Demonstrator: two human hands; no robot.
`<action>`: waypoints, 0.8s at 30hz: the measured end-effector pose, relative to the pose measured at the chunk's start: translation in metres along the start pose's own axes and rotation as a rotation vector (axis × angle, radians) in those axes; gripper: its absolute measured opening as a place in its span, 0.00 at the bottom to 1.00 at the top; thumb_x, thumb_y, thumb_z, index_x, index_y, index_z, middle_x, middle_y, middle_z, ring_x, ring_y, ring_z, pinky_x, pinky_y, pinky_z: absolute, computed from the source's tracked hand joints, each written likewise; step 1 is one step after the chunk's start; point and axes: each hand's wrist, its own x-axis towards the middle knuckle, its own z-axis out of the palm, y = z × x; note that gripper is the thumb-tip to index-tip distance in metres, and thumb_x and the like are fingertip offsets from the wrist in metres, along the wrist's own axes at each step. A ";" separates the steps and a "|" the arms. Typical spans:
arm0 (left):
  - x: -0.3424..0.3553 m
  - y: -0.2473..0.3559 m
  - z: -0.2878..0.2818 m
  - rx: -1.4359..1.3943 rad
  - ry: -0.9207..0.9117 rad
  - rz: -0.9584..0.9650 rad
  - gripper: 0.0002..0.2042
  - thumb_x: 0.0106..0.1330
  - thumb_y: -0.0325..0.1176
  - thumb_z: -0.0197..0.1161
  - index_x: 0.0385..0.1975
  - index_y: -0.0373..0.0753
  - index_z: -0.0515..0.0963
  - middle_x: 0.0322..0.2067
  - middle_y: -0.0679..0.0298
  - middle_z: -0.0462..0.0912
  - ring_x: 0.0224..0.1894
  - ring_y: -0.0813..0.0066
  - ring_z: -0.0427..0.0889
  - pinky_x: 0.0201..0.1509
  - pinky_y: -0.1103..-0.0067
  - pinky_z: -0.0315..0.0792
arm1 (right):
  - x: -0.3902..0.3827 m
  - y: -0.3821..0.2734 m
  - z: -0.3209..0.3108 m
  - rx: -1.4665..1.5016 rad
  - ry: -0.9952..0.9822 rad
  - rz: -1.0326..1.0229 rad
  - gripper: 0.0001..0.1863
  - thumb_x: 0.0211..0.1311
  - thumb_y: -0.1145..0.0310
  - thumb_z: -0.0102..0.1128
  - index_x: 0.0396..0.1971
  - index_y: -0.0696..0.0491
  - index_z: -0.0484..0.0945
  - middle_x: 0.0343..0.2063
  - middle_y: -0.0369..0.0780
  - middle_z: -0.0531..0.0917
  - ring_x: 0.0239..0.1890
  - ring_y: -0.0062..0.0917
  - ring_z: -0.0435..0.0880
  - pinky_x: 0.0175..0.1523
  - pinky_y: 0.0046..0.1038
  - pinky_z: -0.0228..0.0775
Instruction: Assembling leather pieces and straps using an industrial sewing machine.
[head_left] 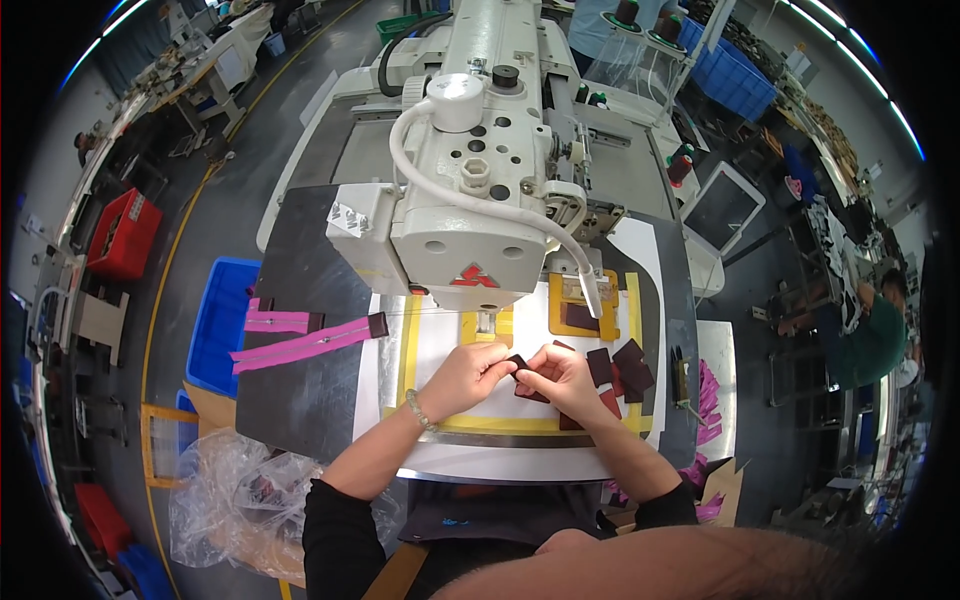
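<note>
1. Here we go: the small dark-brown rect. patch, leather-like, sits btwn the two hands, low-centre on the tabletop, a dark-grey smooth slab.
2. L hand: thumb + index tips pinched tog. on the patch's left side. R hand: fingertips closed on its right side. Both grip the same pc.
3. Key relation: a yellow flat clamp plate lies just beyond the patch, away from the wearer and slightly left; L hand's nearer to it. Patch's long axis seems to slant upper-left to lower-right, but fingers hide most of it, so can't be sure.
4. R hand's the nearer one to the loose dark-brown flat pcs, scattered w/ overlaps just to its right; stiff-looking, straight-edged, approx. rect. Redder maroon pcs show among them.
5. Underneath: smooth white sheet, edged w/ yellow tape strips.
6. Off left, well apart from L hand: two bright-pink fabric zip strips, long + narrow, dark tabs on their right ends. Lower one's axis climbs to the right.
7. Overhead: white-grey metal sewing-machine head, boxy, hard-edged, w/ a pale bendy hose curving down right to a yellow open frame.
</note>
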 end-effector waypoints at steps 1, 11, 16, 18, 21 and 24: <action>-0.003 -0.003 -0.001 0.003 0.004 -0.009 0.10 0.63 0.30 0.58 0.23 0.33 0.68 0.19 0.55 0.70 0.20 0.62 0.69 0.25 0.72 0.62 | 0.002 -0.007 -0.001 0.006 -0.007 0.004 0.04 0.61 0.76 0.59 0.30 0.60 0.74 0.26 0.38 0.83 0.28 0.16 0.83 0.33 0.16 0.75; 0.000 0.001 -0.001 -0.028 -0.120 -0.063 0.09 0.66 0.33 0.55 0.28 0.33 0.70 0.23 0.55 0.74 0.26 0.59 0.75 0.31 0.71 0.67 | -0.001 -0.010 -0.001 -0.074 -0.044 0.019 0.06 0.63 0.74 0.57 0.27 0.58 0.73 0.22 0.36 0.81 0.24 0.13 0.78 0.28 0.15 0.69; 0.000 -0.004 0.004 -0.123 -0.121 -0.015 0.08 0.66 0.32 0.55 0.33 0.33 0.73 0.26 0.55 0.77 0.27 0.62 0.77 0.32 0.73 0.69 | 0.001 -0.001 -0.002 -0.023 -0.026 0.024 0.06 0.64 0.73 0.56 0.28 0.56 0.72 0.22 0.35 0.80 0.22 0.13 0.78 0.27 0.15 0.68; -0.001 -0.004 0.005 -0.126 -0.121 -0.030 0.07 0.66 0.31 0.55 0.33 0.33 0.74 0.26 0.56 0.78 0.26 0.61 0.77 0.32 0.74 0.70 | 0.000 0.005 -0.001 0.064 -0.002 0.039 0.07 0.64 0.73 0.57 0.27 0.56 0.71 0.22 0.37 0.81 0.22 0.14 0.79 0.26 0.15 0.69; -0.002 0.000 0.005 -0.167 -0.089 0.013 0.07 0.66 0.31 0.55 0.31 0.33 0.73 0.24 0.55 0.77 0.25 0.62 0.76 0.31 0.73 0.69 | -0.002 0.002 0.004 0.114 0.006 0.080 0.07 0.63 0.73 0.58 0.27 0.56 0.71 0.22 0.37 0.80 0.22 0.14 0.79 0.26 0.16 0.71; -0.005 -0.012 0.006 -0.114 -0.120 -0.081 0.08 0.65 0.31 0.56 0.28 0.32 0.72 0.22 0.54 0.75 0.23 0.63 0.75 0.28 0.73 0.66 | -0.001 0.004 0.005 0.105 0.012 0.035 0.07 0.63 0.74 0.58 0.26 0.56 0.71 0.22 0.37 0.80 0.22 0.14 0.79 0.27 0.16 0.72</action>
